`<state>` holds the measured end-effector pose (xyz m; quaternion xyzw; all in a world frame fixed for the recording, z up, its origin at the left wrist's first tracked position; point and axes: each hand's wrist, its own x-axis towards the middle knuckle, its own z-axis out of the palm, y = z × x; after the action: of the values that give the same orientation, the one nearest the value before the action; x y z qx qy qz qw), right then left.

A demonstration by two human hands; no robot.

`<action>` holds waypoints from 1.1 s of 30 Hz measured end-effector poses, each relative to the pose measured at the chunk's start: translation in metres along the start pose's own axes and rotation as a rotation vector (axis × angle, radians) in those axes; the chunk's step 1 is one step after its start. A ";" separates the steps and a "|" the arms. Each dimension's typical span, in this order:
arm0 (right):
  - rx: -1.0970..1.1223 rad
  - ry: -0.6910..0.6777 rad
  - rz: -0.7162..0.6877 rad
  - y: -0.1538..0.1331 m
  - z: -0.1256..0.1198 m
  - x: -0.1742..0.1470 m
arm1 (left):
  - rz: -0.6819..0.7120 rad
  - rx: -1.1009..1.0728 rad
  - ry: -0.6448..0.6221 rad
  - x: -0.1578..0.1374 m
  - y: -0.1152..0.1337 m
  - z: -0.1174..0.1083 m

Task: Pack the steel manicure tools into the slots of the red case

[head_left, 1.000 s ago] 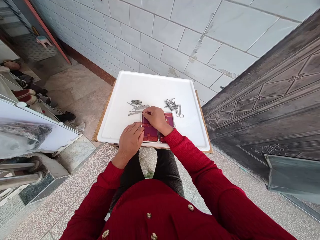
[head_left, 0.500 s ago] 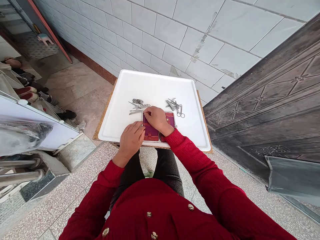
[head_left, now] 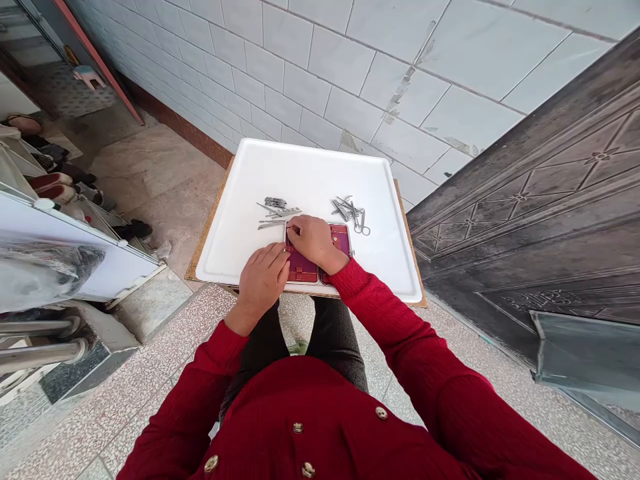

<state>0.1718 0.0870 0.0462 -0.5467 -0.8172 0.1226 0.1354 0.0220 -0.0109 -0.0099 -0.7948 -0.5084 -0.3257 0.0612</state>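
An open manicure case (head_left: 305, 270), purple inside with red straps and a pale metal rim, lies at the near edge of a white tray (head_left: 305, 173). My left hand (head_left: 263, 277) grips the case's left edge, its fingers close together along the rim. Over the upper left part of the case, my right hand (head_left: 313, 239) is closed in a pinch near the red strap. Whatever sits between those fingertips is too small and hidden to name. Left of the right hand lie several thin metal tools (head_left: 274, 217), with nail clippers (head_left: 275, 202) behind them.
Small scissors (head_left: 361, 223) and other metal tools (head_left: 345, 208) lie in a pile right of the case. The tray rests on a brown board (head_left: 204, 247). A tiled wall (head_left: 300, 60) stands behind, a dark metal door (head_left: 525, 220) to the right, and a shoe rack (head_left: 65, 193) to the left.
My right hand has shifted very slightly downward over the case, still pinched. The left hand stays at the case's left edge.
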 end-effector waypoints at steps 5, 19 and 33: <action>0.014 -0.009 0.014 0.002 0.001 0.000 | -0.017 -0.015 -0.003 0.000 -0.001 0.001; 0.246 0.028 0.053 0.010 0.005 0.004 | -0.043 -0.055 -0.033 0.000 0.001 -0.001; 0.269 0.035 0.063 0.009 0.004 0.003 | -0.018 -0.028 -0.015 0.000 0.002 -0.002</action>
<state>0.1768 0.0928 0.0400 -0.5512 -0.7732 0.2259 0.2177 0.0226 -0.0124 -0.0080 -0.7933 -0.5115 -0.3275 0.0433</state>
